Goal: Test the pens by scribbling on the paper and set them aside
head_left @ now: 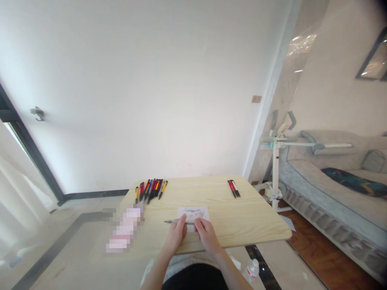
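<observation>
Head view: I see the left hand (pixel 176 233) and right hand (pixel 207 233) pinching a slim grey pen (pixel 173 222) over a white printed paper sheet (pixel 193 210), on a pale wood-grain table (pixel 256 225); multicoloured slim pens (pixel 153 189) cluster beyond, leftward.

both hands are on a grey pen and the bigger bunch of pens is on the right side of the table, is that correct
Not quite: the head view shows the bigger bunch of pens on the left side of the table. The left hand and right hand are indeed on a grey pen.
</observation>
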Tool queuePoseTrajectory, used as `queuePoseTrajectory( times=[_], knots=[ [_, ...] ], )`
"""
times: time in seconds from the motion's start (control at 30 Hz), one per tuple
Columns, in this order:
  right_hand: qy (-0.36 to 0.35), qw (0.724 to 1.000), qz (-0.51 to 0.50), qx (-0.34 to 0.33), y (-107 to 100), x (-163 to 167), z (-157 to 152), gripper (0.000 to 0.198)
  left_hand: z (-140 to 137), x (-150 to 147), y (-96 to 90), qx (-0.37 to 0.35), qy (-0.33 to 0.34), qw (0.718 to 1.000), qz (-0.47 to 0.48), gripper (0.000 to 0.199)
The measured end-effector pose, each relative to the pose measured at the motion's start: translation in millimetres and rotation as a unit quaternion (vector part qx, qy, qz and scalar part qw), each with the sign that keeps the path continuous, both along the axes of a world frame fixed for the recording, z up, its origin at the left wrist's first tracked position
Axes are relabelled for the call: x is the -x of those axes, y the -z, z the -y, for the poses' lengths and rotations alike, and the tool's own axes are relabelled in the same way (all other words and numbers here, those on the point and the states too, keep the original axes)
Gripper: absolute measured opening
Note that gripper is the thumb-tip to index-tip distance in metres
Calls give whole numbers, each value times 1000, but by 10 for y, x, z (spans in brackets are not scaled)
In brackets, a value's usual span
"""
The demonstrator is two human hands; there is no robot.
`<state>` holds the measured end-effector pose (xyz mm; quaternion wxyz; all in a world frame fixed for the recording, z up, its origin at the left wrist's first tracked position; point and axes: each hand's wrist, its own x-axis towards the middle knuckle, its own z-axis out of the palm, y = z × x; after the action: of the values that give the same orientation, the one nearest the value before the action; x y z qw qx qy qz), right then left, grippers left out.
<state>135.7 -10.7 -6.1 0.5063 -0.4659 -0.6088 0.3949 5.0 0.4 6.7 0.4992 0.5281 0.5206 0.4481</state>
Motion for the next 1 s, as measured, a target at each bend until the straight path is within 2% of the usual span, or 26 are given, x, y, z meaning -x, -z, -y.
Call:
queuePoseTrajectory(
  times=[0.67, 1.0],
  knots=[
    [15, 1000, -3, 9, 61, 44, -20, 44, -44, 6, 114, -13, -1, 1000, 17, 50],
    [20, 1000, -3, -8, 60, 59, -28, 44, -53, 0, 97, -20, -3, 1000, 3, 55]
  ],
)
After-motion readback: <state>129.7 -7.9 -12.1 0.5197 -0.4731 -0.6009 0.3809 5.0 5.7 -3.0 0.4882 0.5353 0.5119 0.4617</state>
